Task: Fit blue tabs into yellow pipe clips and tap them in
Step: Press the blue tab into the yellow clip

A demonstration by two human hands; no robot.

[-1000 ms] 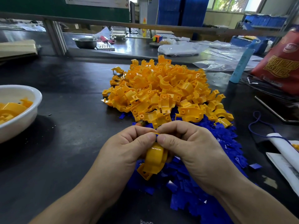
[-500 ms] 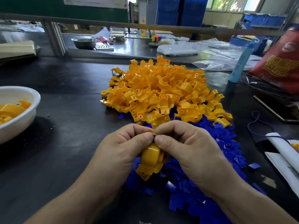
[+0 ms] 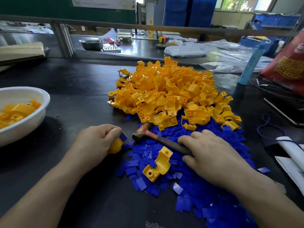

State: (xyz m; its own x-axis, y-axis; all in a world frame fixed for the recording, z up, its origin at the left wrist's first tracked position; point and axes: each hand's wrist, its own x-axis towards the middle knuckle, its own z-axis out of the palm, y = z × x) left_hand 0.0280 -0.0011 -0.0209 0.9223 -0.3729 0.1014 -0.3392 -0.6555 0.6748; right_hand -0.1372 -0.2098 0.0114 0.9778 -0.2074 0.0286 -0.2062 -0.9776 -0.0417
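Showing gold lettering on the red bag [image 3: 289, 68] at the bench's [image 3: 74, 96] right edge, too blurred for reading. Working on a dark bench in a workshop, facing blue crates [image 3: 189, 12] and windows behind. Gripping a yellow clip [image 3: 116, 146], with a blue tab [image 3: 123, 137] sitting on top, in the curled fingers of the left hand [image 3: 98, 142], pressing it down near the front edge. Curling the right hand [image 3: 212, 155] over the hammer [image 3: 158, 137] lying on the spread of blue tabs [image 3: 205, 186], hiding the handle's end under the palm. Heaping yellow clips [image 3: 169, 92] at mid-bench. Cutting off the white bowl [image 3: 24, 129] at the left edge.
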